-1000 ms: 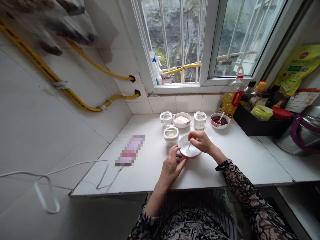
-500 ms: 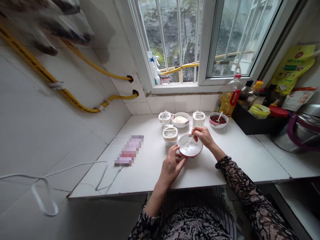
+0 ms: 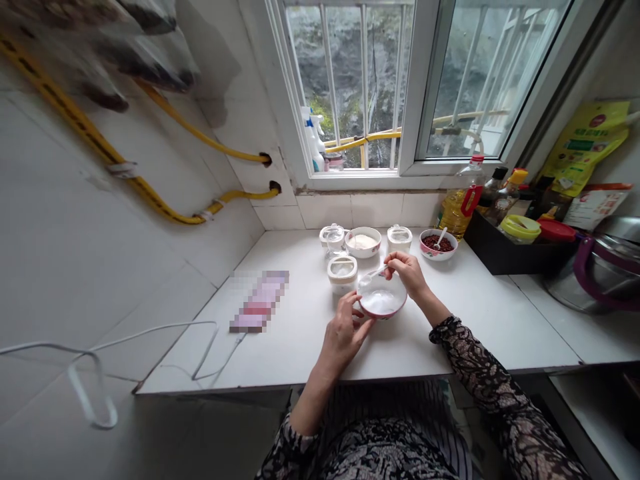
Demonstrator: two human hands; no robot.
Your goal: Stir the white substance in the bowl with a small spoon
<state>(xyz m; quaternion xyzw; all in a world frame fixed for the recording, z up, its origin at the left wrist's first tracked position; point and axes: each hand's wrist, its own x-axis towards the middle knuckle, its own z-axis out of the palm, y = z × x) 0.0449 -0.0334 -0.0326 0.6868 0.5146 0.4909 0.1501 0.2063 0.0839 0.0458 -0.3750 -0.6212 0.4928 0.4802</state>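
Observation:
A bowl [image 3: 383, 303] with a pink-red rim and white contents stands near the middle of the white counter. My left hand [image 3: 344, 332] grips its left side, fingers at the rim and below. In my right hand [image 3: 404, 272] is the handle of a small white spoon [image 3: 367, 279], pinched between thumb and fingers. The spoon's head is over the bowl's back left part, above the white contents. Just left of the bowl is a lidded jar [image 3: 343, 273], and behind stand a bowl of white powder [image 3: 363, 243] and two more jars [image 3: 399, 238], [image 3: 332, 237].
To the back right are a bowl of dark red pieces [image 3: 439, 245] with a spoon, an oil bottle [image 3: 459, 203], a black box [image 3: 493, 247] of condiments and a metal pot [image 3: 575, 283]. A blurred-out device [image 3: 260, 301] with a white cable lies left.
The spoon has risen from the white contents toward the bowl's back left rim, still in my right hand. My left hand stays on the bowl. The camera view has shifted slightly.

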